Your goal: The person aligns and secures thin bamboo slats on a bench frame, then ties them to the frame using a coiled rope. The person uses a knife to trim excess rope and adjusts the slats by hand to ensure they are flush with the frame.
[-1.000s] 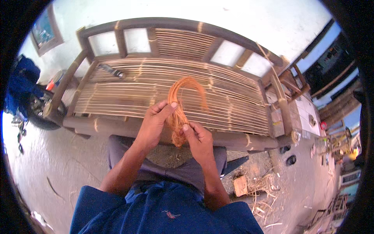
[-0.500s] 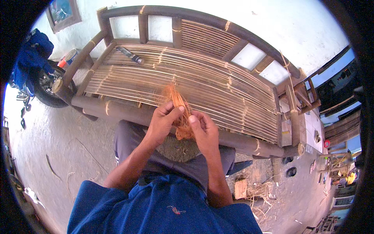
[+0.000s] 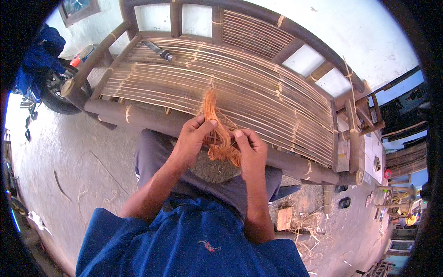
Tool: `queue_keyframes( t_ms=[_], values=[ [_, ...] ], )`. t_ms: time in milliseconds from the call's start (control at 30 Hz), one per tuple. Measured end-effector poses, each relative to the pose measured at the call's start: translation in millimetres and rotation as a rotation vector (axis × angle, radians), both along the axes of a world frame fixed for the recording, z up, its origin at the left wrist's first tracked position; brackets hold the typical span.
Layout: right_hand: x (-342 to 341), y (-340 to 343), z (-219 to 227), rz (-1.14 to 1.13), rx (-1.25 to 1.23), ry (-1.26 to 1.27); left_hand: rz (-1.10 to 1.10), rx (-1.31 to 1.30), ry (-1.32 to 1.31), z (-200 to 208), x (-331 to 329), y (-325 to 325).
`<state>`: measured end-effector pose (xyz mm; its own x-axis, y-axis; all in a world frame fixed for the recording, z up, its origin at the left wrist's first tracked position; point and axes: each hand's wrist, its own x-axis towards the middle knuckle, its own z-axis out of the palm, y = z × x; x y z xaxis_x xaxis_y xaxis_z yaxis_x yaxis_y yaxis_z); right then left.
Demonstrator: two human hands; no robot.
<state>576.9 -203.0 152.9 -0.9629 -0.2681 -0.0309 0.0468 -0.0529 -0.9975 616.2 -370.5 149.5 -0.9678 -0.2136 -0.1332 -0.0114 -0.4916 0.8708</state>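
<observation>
1. Forearms (image 3: pixel 156 191) rise from the lower edge and slant inward, bringing both hands near each other above the lap, by the front rail (image 3: pixel 147 121) of a bench.
2. Left hand (image 3: pixel 190 139): back outward, thumb laid across an orange fibre bundle (image 3: pixel 223 135), fingers curled beneath; the grip is a close pinch around its middle.
3. Right hand (image 3: pixel 253 153): thumb and forefinger pressed together on strands at the bundle's right side, other fingers folded in.
4. The bundle stands between the hands, its upper end a smooth, narrow tuft against the slats, its lower part crinkled and looped, hanging between the hands; loose wisps stray toward the right thumb.
5. Behind it, the bench (image 3: pixel 152 78) has thin, pale-edged slats in dark, round poles with light joint rings; a dark elongated object (image 3: pixel 158 50) with a silvery end lies on it.
</observation>
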Motion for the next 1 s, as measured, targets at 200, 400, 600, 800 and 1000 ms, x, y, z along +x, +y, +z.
queue_keyframes(
  t_ms=[200,400,600,800,1000],
  values=[
    [0,2,-11,0.027,-0.242,-0.162,-0.044,0.135,0.001,-18,0,-3],
    [4,3,-15,0.051,-0.29,-0.209,0.009,0.136,0.001,-19,1,-3],
    [10,22,-6,0.087,-0.053,-0.196,0.248,0.308,-0.006,-7,4,-37],
    [-22,90,0,-0.195,0.2,0.011,0.694,0.174,0.054,-18,51,-194],
    [-104,232,3,-0.588,0.006,0.156,1.207,-0.121,0.173,-26,157,-336]
  ],
)
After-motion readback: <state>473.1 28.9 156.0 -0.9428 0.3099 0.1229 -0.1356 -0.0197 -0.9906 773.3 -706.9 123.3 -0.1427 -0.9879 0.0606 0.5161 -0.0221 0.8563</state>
